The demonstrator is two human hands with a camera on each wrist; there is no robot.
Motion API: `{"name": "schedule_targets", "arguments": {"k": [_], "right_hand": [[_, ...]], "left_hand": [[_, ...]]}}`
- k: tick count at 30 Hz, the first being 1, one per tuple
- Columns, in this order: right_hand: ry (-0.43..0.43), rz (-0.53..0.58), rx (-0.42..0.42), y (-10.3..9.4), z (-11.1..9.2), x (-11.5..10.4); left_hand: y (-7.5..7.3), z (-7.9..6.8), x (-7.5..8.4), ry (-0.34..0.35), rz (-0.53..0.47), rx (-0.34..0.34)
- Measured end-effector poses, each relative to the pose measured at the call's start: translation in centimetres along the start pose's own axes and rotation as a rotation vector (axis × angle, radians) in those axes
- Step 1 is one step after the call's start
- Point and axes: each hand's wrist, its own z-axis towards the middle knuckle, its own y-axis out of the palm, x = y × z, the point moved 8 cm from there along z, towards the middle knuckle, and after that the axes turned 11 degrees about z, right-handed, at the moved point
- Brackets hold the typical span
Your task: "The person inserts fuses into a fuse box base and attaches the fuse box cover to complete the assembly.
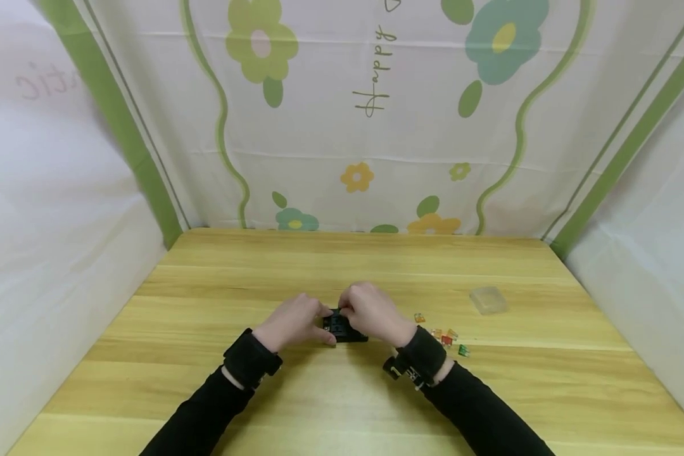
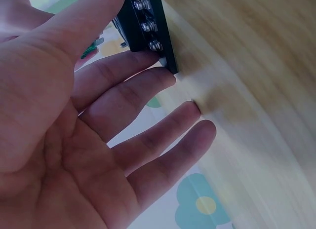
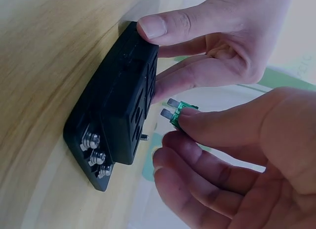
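A black fuse block [image 1: 344, 329] with slots in its top and metal screw terminals along its edge lies on the table between the hands. My left hand [image 1: 296, 322] grips its left end; in the right wrist view the thumb [image 3: 153, 27] presses one side while fingers reach round the other. Between thumb and fingers, my right hand [image 1: 376, 313] pinches a green blade fuse [image 3: 178, 112]. Its two metal prongs point toward the block's slotted face, apart from it. In the left wrist view, screw terminals [image 2: 148, 25] show beyond the left fingertips.
To the right of the right hand lie several loose blade fuses, among them an orange one [image 1: 419, 318], a red one [image 1: 446, 341] and a green one [image 1: 463, 350]. Farther back sits a clear plastic box [image 1: 488, 300]. Flowered cloth [image 1: 319, 126] hangs behind the wooden table [image 1: 342, 259].
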Motion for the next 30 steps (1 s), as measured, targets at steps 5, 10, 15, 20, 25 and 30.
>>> {"name": "schedule_targets", "arguments": {"k": [5, 10, 15, 20, 25, 30], "right_hand": [[0.005, -0.030, -0.012, 0.22, 0.14, 0.14], [0.004, -0.026, -0.019, 0.32, 0.25, 0.20], [-0.012, -0.026, -0.012, 0.38, 0.30, 0.15], [-0.021, -0.045, 0.002, 0.66, 0.26, 0.14], [-0.015, -0.058, 0.022, 0.76, 0.27, 0.11], [-0.016, -0.075, 0.031, 0.93, 0.42, -0.04]], "left_hand": [[0.03, 0.00, -0.10, -0.004, 0.005, -0.008], [0.00, -0.01, -0.09, -0.002, 0.003, -0.008], [-0.06, 0.04, -0.04, -0.004, -0.012, -0.004], [-0.09, 0.04, 0.08, 0.010, -0.013, 0.005], [-0.06, 0.09, 0.09, 0.012, -0.027, 0.003], [-0.05, 0.02, -0.06, 0.008, -0.031, 0.008]]}}
